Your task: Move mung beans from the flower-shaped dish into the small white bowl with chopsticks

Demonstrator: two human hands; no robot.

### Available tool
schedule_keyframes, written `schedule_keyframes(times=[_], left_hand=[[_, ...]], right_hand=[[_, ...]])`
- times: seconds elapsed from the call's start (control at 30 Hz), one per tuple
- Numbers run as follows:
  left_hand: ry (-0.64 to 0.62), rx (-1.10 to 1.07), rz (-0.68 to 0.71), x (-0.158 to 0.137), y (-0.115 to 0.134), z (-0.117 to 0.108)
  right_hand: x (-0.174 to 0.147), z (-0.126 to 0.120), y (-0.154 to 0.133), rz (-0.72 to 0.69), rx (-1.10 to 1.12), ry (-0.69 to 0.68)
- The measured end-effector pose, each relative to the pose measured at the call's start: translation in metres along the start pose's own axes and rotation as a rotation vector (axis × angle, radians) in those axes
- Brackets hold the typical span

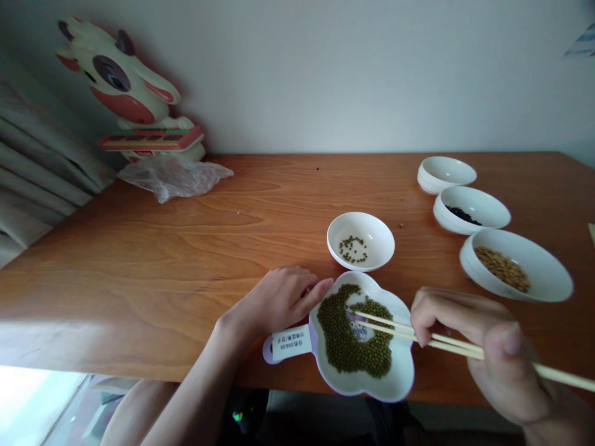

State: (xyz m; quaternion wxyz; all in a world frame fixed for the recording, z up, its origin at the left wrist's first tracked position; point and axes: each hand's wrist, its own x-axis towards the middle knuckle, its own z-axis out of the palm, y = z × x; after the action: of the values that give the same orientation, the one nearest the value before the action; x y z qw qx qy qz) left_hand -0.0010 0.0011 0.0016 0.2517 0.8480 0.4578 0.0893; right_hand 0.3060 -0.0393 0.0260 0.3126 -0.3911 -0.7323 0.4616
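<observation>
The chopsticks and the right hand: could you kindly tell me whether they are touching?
Touching. The head view shows the chopsticks running through the grip of the right hand, with its fingers bent around them.

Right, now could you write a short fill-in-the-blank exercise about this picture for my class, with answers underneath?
1. The right hand holds a pair of ____.
2. The left hand is at the side of a dish whose beans are coloured ____.
3. The middle bowl in the right-hand row holds something coloured ____.
4. The toy is shaped like a ____.

Answers: chopsticks; green; black; cow.
</observation>
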Motion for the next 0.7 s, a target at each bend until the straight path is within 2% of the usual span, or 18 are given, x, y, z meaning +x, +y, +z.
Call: schedule_keyframes(times=[0.43, 0.7], left_hand=[[-0.022, -0.020, -0.005, -0.0005, -0.0015, -0.0008], [-0.015, -0.021, -0.007, -0.0003, -0.0015, 0.0002]], right_hand=[[0.0065, 0.0064, -0.0009, -0.102, -0.025, -0.009], [0.0019, 0.0008, -0.0022, -0.093, 0.006, 0.050]])
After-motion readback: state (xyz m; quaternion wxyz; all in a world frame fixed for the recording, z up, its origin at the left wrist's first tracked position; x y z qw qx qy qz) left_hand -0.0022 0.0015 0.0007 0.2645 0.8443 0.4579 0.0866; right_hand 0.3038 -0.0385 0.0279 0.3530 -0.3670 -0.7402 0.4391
